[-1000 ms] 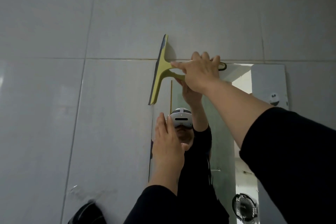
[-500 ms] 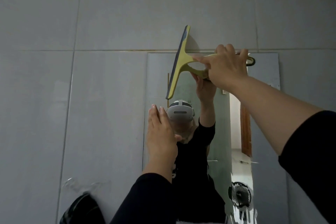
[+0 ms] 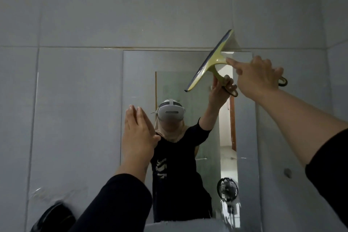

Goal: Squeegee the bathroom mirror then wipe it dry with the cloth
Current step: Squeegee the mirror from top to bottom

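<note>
A tall frameless mirror point(image 3: 139, 81) hangs on the grey tiled wall. My right hand point(image 3: 257, 78) grips the handle of a yellow-green squeegee point(image 3: 211, 61), whose blade lies tilted across the mirror's top right corner, its upper end over the tile. My left hand point(image 3: 138, 136) rests flat with fingers straight against the mirror's left edge, holding nothing. A pale cloth-like edge point(image 3: 180, 225) shows at the bottom of the view; what it is I cannot tell.
The mirror reflects a person in a white headset and black top, a doorway and a small black fan point(image 3: 227, 189). A dark object point(image 3: 54, 216) sits at the lower left by the wall. A round knob point(image 3: 287, 172) is on the wall at right.
My right hand has swept the squeegee from the mirror's top left corner across to its top right. The blade has tilted more. My left hand has stayed on the left edge.
</note>
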`<state>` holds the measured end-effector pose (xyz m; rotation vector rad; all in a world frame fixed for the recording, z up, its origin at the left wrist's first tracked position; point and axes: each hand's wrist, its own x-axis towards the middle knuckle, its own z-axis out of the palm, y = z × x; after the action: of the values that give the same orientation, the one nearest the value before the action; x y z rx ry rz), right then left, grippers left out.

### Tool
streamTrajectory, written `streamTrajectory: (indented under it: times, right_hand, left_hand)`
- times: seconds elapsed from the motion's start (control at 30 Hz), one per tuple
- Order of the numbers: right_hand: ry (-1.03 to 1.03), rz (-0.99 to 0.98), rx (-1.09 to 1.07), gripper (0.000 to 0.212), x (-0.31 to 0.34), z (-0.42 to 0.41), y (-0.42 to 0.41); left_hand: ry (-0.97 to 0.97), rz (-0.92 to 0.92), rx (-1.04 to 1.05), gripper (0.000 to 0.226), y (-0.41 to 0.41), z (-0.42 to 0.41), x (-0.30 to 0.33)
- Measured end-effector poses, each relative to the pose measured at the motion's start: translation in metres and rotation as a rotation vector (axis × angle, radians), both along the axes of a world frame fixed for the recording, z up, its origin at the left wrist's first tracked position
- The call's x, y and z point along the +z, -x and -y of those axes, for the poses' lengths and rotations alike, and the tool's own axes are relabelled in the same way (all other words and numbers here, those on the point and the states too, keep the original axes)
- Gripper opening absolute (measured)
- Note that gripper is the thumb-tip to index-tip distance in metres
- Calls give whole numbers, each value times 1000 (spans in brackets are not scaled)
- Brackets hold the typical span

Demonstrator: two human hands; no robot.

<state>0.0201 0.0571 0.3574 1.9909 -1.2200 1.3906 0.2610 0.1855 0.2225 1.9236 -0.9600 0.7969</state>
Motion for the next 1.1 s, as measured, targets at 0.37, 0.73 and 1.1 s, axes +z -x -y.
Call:
streamTrajectory:
  times: [0.37, 0.73, 1.1]
  right_hand:
    - [-269, 255, 266, 47, -41, 0, 5]
    - [-413, 581, 528, 55, -86, -44, -58]
    - [-296, 328, 620, 54, -113, -116, -149]
  left_hand:
    - [25, -23, 0, 105, -1, 4, -2]
    - [13, 18, -49, 105, -8, 3, -1]
    - [29, 100, 97, 99, -35, -43, -14]
